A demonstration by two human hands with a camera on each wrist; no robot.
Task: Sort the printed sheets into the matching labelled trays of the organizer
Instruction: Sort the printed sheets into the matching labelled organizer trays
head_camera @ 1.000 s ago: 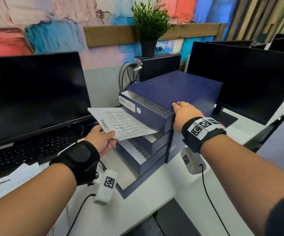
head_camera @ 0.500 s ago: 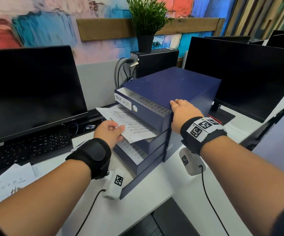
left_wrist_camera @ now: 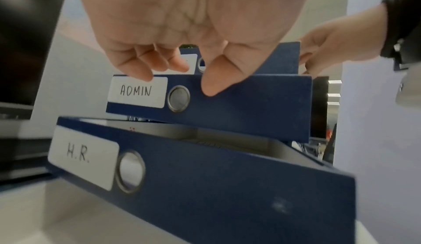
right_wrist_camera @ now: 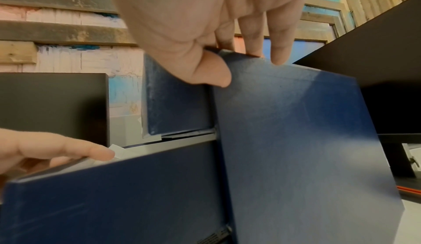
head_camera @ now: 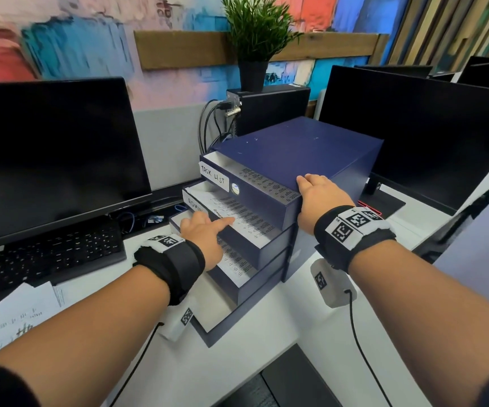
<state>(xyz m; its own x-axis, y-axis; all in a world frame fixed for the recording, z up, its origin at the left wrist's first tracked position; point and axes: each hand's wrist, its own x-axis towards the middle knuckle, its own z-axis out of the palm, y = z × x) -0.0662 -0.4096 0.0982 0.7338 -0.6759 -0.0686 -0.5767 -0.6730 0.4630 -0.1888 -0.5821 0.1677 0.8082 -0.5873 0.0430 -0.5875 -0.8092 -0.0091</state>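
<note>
A navy organizer [head_camera: 296,148] stands on the white desk with its labelled trays pulled partly out: TASK LIST [head_camera: 266,198] on top, ADMIN [head_camera: 266,251] under it, then H.R. [left_wrist_camera: 227,184]. A printed sheet [head_camera: 249,218] lies flat in the ADMIN tray. My left hand [head_camera: 205,227] hovers over that tray's front, its index finger stretched onto the sheet, and it holds nothing. In the left wrist view its fingers [left_wrist_camera: 145,71] hang loosely above the ADMIN label. My right hand [head_camera: 319,195] rests on the organizer's top front right corner, fingers straight on top and thumb against the side.
More printed sheets [head_camera: 11,318] lie at the desk's lower left by a black keyboard [head_camera: 46,254]. Dark monitors [head_camera: 55,157] [head_camera: 413,136] flank the organizer. A potted plant [head_camera: 255,33] sits on a black computer case [head_camera: 272,107] behind it. The lowest tray [head_camera: 217,321] juts far forward.
My left hand carried the sheet right and into the ADMIN tray, then let it go; its finger now lies on the sheet. The right hand stayed on the organizer's corner.
</note>
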